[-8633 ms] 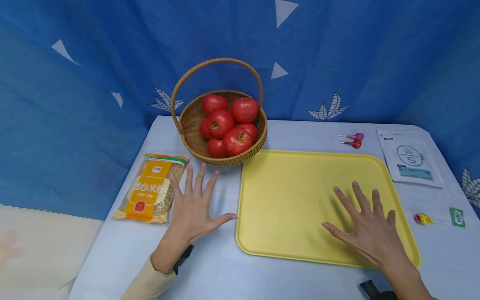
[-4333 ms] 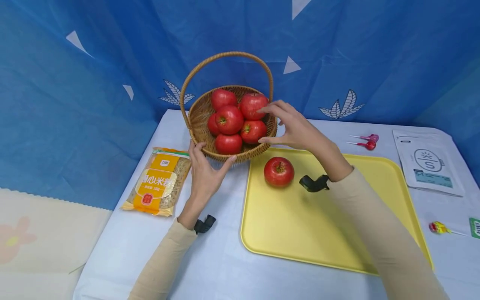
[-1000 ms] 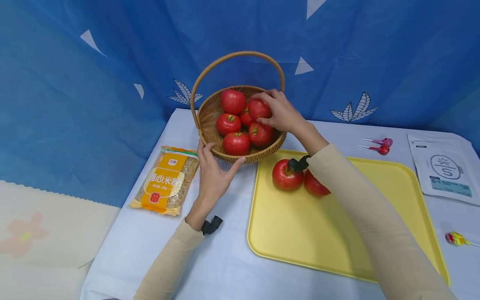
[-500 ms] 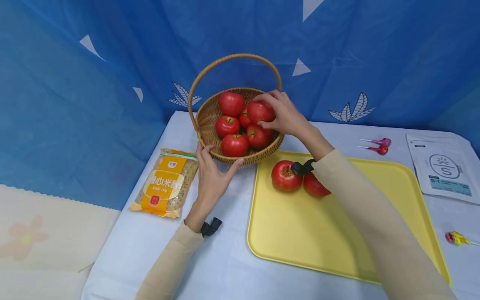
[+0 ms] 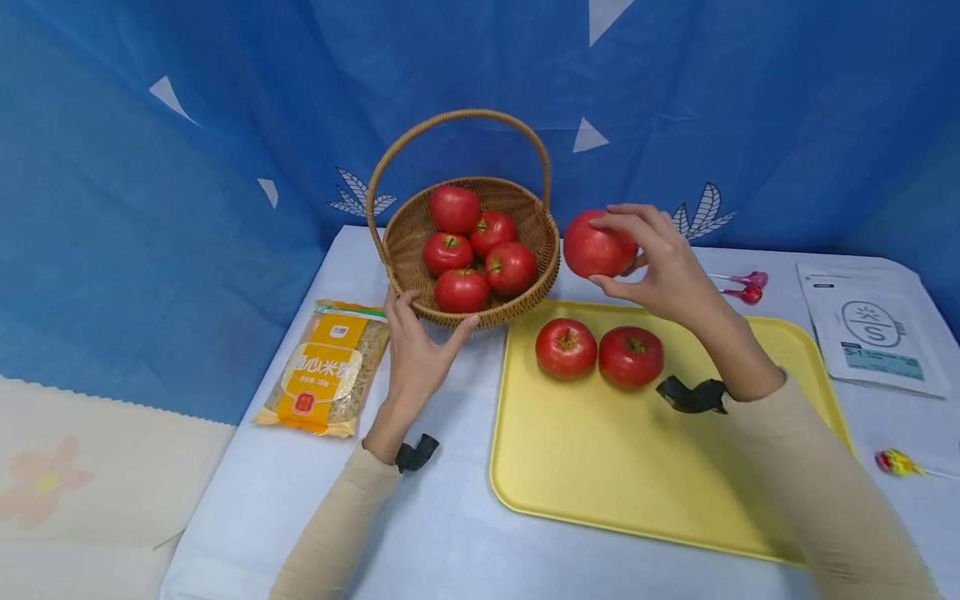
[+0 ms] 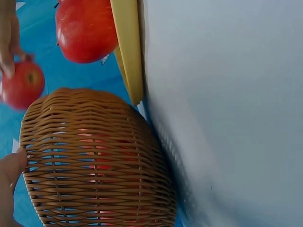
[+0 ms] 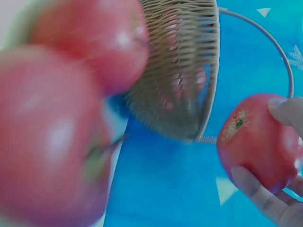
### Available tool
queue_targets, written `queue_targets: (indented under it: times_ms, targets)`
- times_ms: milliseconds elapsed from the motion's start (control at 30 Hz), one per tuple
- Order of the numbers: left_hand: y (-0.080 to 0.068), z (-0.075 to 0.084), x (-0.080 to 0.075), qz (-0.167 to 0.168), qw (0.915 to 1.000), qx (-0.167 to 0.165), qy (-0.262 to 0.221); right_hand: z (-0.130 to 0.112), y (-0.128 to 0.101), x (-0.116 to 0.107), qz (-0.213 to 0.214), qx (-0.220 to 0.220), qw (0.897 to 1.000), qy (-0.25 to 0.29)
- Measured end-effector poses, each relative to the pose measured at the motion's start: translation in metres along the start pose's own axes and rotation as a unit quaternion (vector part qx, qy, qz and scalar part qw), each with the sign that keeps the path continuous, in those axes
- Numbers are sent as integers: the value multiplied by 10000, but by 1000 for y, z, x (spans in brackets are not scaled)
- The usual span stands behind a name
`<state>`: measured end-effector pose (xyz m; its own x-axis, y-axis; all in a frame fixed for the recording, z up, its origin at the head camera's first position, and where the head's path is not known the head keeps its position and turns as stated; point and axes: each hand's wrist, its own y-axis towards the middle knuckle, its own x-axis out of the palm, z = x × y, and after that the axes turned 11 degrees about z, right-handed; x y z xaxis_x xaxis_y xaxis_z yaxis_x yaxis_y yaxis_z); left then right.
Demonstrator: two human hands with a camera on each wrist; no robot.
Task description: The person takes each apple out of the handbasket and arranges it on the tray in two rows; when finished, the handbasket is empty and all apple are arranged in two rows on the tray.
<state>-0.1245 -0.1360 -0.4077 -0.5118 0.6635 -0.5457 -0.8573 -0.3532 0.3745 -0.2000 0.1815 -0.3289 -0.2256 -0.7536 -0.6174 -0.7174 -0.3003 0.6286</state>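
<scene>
In the head view, my right hand (image 5: 671,271) grips a red apple (image 5: 596,246) in the air, right of the wicker basket (image 5: 405,237) and above the far part of the yellow tray (image 5: 615,475). The right wrist view shows thumb and fingers around this apple (image 7: 258,142). My left hand (image 5: 416,354) holds the basket's near rim, fingers over the edge and thumb along the outside. Several red apples (image 5: 461,290) lie in the basket. Two more, a left apple (image 5: 566,348) and a right apple (image 5: 631,357), sit side by side on the tray.
Left of the basket lies a yellow food packet (image 5: 318,371). Two lollipops (image 5: 750,294) and a white pouch (image 5: 873,329) lie beyond the tray's right side, with a yellow lollipop (image 5: 898,462) nearer. A blue curtain (image 5: 480,58) hangs behind the table.
My right hand has lifted an apple out of the basket and moved it right, above the tray's far edge. My left hand stays on the basket rim. The view has shifted slightly.
</scene>
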Motion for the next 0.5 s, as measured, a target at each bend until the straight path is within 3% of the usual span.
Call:
queue_targets:
  times_ms: [267,500]
  targets:
    - [0,0,0,6,10000,-56,23,21,-76,-46,-174,498,9951,-842]
    - [1,0,1,17,10000,-16,-16,40,-133,-60,-829,1157,9814,-1287]
